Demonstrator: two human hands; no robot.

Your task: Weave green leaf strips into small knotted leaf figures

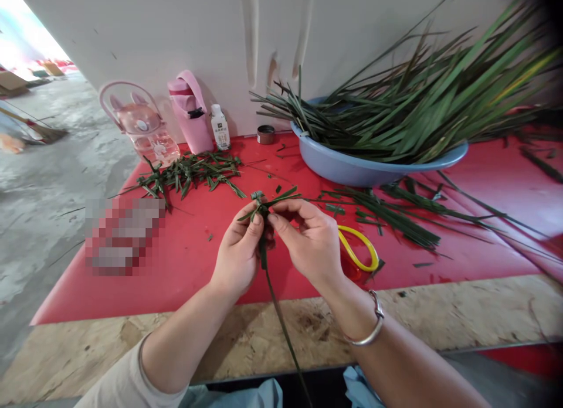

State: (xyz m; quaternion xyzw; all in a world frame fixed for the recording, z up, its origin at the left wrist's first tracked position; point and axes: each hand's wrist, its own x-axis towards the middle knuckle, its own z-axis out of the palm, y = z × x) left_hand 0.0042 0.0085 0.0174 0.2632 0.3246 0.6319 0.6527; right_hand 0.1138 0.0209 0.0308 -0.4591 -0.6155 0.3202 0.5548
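Between my two hands is a small woven leaf figure (263,209), dark green, with a knotted head-like end on top and a long thin strip hanging toward my lap. Thumb and fingers of my left hand (240,247) are closed around its body from the left. On the other side my right hand (311,238), with a silver bangle at the wrist, pinches the figure near its middle; a leaf tip sticks out above the fingers. Scissors with a yellow handle (372,252) lie beside my right hand, partly hidden by it.
On the red sheet (197,285), a pile of woven leaf pieces (193,170) lies back left. Behind it stand a clear pink bottle (149,132), a pink flask (191,115) and a small white bottle (220,126). A blue basin (352,165) holds long green leaves (417,115); cut strips (396,217) lie in front.
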